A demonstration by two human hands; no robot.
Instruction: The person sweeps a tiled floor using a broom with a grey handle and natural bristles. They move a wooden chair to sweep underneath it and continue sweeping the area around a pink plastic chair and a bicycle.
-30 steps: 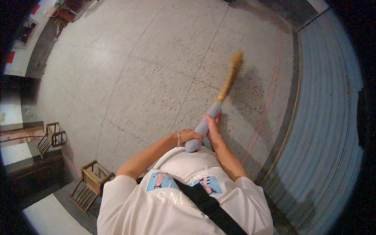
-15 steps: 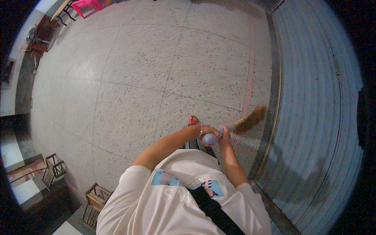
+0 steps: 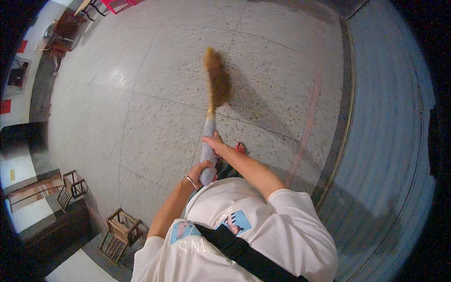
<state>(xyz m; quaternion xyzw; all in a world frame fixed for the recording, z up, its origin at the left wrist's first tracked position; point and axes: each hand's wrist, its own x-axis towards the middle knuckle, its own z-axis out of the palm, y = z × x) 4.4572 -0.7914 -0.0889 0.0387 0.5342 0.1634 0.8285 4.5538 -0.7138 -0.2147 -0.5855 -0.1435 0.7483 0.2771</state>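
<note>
A broom [image 3: 217,80] with brown bristles and a thick pale grey handle stretches out ahead of me, its head over the speckled floor. My left hand [image 3: 201,170] is wrapped round the handle near its top end, close to my body. Farther along, my right hand [image 3: 214,143] grips the same handle, lower down toward the bristles. Both hands are closed on it. The bristles are smeared by motion, and I cannot tell whether they touch the floor.
Speckled tiled floor [image 3: 164,61] spreads ahead and to the left. A blue-grey corrugated shutter [image 3: 390,131] runs along the right. Wooden chairs [image 3: 123,226] stand at the lower left, and a pink plastic stool [image 3: 112,5] at the far left. My foot in a red sandal [image 3: 240,147] shows beside the handle.
The broom has swung from the right, near the shutter, round to the left and forward. Both hands have moved left with it and still hold the handle.
</note>
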